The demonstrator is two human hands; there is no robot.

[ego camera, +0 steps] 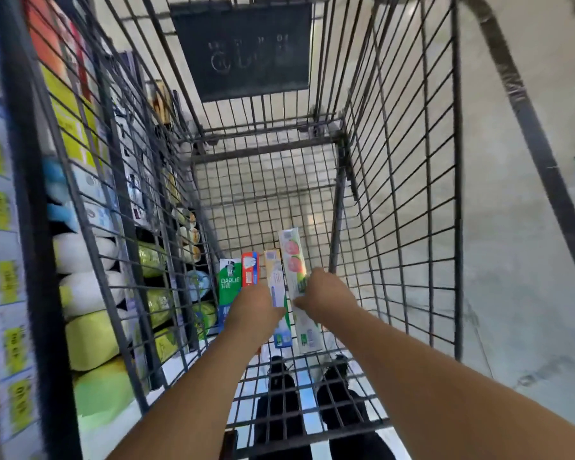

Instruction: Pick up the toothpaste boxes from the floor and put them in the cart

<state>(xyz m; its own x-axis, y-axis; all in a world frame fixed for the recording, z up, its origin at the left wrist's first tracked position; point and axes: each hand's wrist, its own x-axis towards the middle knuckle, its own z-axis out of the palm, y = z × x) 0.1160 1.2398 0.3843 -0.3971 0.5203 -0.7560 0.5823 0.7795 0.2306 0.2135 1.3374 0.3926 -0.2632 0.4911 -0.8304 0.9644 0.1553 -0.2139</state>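
Note:
Both my arms reach down into the wire cart [405,180]. Several toothpaste boxes lie side by side near its bottom: a green box [229,287], a red box [250,268], a yellow and white box [275,277] and a long white box with pink fruit pictures [292,260]. My left hand [256,308] sits over the near ends of the green, red and yellow boxes, fingers hidden beneath it. My right hand [326,290] holds the white fruit box at its middle.
Store shelves [90,247] with packaged goods run close along the cart's left side. A dark sign panel [246,48] hangs on the cart's far end. Bare concrete floor [518,227] lies to the right. My dark shoes [279,386] show through the cart's mesh bottom.

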